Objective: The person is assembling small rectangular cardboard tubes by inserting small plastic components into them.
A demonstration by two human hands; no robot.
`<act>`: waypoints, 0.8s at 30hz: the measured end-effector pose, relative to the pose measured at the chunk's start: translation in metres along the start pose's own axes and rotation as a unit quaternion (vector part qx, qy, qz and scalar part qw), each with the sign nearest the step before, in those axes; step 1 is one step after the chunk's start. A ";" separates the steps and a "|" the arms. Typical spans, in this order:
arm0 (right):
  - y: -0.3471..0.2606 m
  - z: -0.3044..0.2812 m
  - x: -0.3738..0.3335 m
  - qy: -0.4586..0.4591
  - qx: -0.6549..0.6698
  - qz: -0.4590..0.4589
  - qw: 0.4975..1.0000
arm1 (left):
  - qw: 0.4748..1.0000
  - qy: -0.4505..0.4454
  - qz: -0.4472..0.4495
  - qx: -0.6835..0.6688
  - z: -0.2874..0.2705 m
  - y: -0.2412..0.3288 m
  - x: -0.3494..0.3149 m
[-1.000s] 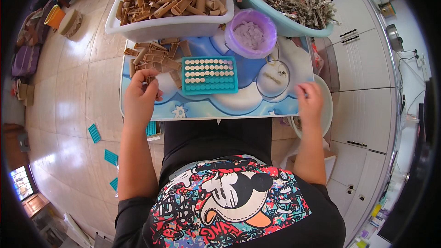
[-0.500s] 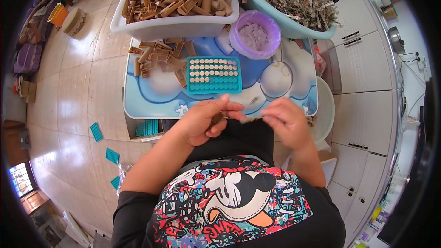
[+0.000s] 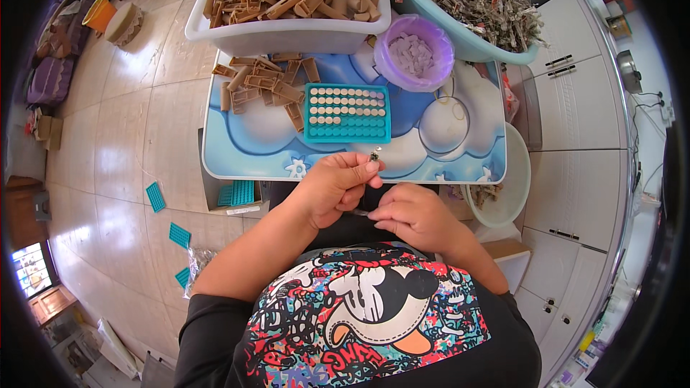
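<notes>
A second ago our left hand (image 3: 334, 188) was at the pile of brown, trough-shaped plastic shells (image 3: 269, 85) and our right hand (image 3: 418, 215) stood well apart by the far right side; now both hands are near each other at the front edge of the blue, cloud-patterned surface (image 3: 248, 164). Our left thumb and forefinger pinch a small dark-and-silver piece (image 3: 374, 155), just in front of the teal rectangular plastic tray (image 3: 356, 131), whose round whitish discs (image 3: 334, 101) look unchanged. Our right fingertips sit close together beside the left hand; we cannot tell whether they grip anything
</notes>
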State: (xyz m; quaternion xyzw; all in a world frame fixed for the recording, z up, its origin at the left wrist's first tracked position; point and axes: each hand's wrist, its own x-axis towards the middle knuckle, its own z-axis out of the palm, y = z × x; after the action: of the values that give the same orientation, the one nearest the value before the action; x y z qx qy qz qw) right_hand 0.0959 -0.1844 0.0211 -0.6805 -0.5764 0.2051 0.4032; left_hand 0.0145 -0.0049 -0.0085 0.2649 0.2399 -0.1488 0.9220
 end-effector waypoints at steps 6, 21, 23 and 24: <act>-0.002 -0.013 0.017 0.215 0.014 0.080 0.973 | 0.998 -0.034 -0.030 0.043 0.002 0.003 -0.008; 0.014 -0.008 0.031 0.214 -0.116 -0.012 0.970 | 0.997 -0.038 -0.016 0.057 0.004 -0.002 -0.009; 0.014 -0.007 0.032 0.218 -0.104 -0.010 0.970 | 0.996 -0.023 0.006 0.087 0.008 -0.001 -0.012; 0.014 -0.007 0.032 0.222 -0.094 -0.008 0.970 | 0.993 -0.008 0.026 0.116 0.008 -0.002 -0.013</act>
State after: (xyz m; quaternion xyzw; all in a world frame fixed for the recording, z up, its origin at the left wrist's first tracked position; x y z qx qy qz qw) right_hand 0.1179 -0.1560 0.0197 -0.7393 -0.4943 -0.0094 0.4572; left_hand 0.0059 -0.0090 0.0040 0.3751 0.2067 -0.1535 0.8905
